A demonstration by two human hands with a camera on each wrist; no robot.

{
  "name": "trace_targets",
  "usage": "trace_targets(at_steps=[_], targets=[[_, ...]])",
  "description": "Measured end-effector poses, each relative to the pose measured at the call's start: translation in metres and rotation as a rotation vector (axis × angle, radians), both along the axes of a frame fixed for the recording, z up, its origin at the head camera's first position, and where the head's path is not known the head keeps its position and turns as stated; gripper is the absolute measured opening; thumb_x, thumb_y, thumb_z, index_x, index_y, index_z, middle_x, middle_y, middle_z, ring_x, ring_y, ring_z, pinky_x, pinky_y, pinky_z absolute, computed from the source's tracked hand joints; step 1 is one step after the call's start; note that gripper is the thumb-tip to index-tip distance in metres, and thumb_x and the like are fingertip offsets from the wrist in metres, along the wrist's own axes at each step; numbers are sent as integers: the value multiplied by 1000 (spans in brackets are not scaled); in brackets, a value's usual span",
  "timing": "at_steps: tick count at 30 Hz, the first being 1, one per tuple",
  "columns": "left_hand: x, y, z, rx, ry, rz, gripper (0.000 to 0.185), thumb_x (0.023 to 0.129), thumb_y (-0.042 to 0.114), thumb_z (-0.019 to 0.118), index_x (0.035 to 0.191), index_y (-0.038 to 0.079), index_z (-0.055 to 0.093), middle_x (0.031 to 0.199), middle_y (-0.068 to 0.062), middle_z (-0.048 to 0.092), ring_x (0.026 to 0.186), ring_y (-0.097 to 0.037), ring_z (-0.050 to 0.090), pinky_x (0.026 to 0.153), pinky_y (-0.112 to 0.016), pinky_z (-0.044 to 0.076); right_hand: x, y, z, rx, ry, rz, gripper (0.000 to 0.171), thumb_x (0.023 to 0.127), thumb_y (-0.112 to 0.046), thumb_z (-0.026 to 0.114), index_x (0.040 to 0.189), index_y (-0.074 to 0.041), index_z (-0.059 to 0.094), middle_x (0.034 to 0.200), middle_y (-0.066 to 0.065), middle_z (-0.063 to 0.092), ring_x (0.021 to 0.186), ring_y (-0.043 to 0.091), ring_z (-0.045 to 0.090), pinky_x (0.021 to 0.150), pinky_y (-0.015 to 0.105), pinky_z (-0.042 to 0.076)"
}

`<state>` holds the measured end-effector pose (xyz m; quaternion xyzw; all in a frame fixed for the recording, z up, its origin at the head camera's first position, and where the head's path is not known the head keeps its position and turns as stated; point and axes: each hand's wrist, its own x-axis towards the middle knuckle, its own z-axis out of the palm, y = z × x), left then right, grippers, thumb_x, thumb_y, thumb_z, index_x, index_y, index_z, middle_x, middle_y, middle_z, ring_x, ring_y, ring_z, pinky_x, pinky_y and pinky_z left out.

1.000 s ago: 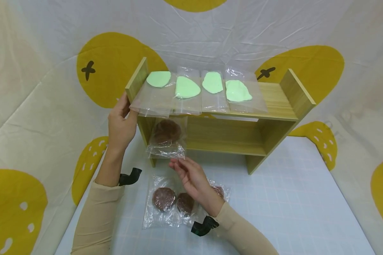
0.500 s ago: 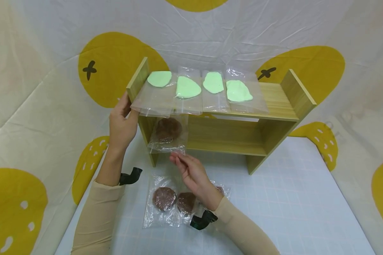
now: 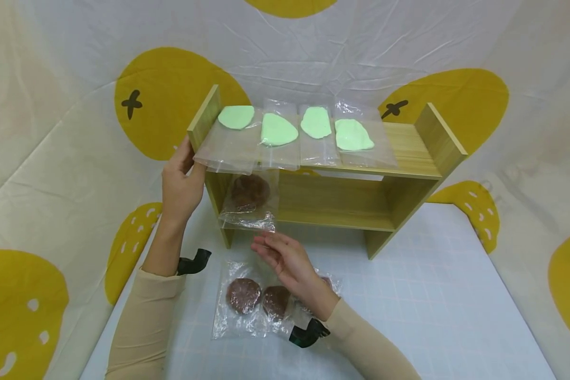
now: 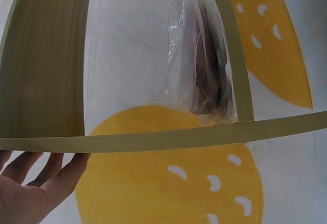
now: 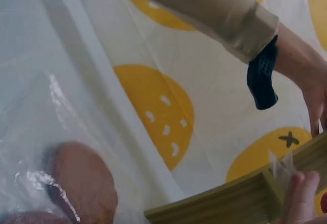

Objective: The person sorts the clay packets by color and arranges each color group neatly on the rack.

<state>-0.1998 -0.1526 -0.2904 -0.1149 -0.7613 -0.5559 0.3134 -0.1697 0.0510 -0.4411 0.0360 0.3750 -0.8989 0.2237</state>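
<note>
My left hand (image 3: 182, 182) touches the left side board of a small wooden shelf (image 3: 337, 195). The left wrist view has its fingers (image 4: 66, 175) against the board's edge, fairly straight. On the middle board's left end lies a clear plastic bag (image 3: 261, 219) with a brown round patty-like piece (image 3: 250, 191) inside. At that bag's front right corner, my right hand (image 3: 296, 266) pinches the edge with its fingertips. The right wrist view catches only two of its fingers (image 5: 304, 196), near the bag's film (image 5: 283, 168).
Several bagged pale green flat pieces (image 3: 278, 129) lie along the top board. In front of the shelf, more bagged brown pieces (image 3: 244, 295) lie on the light tabletop (image 3: 408, 316), partly under my right arm. A patterned cloth (image 3: 290, 58) hangs behind.
My right hand moved the bag's front edge up towards the shelf, then came back down slightly, the edge following. The left hand stayed at the side board.
</note>
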Motion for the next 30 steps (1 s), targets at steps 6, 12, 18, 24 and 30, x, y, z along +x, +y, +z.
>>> trace_targets(at_steps=[6,12,18,24,30], targets=[[2,1,1,-7,-6,6,45,103,11,56,147,3,50,143,-11,55,129,-23,54,109,-40,41,9,16,-8,68,97,24,38,100,-2,59,134,11,51,127,24,60,124,42,55,104,42,45],[1,-1,-1,-7,3,-3,45,103,11,56,147,3,50,142,-11,56,129,-23,54,108,-39,41,18,43,-10,179,180,53,47,99,-10,64,138,10,47,134,26,57,120,38,59,104,44,45],[1,0,0,-8,2,0,44,103,10,56,146,2,50,141,-13,56,128,-24,54,108,-40,41,27,71,-10,293,277,77,36,101,-12,62,132,4,56,124,20,64,111,32,65,101,46,48],[3,1,2,-6,-8,-4,45,103,10,56,147,2,49,142,-13,56,128,-24,54,108,-40,42,31,103,-14,418,328,86,36,101,-15,61,132,3,57,123,19,64,109,34,65,97,46,51],[3,0,1,4,-9,-12,45,103,10,56,147,3,49,143,-12,55,128,-24,54,108,-40,41,33,136,-24,542,318,53,42,101,-18,61,135,6,53,123,19,64,111,38,63,96,44,52]])
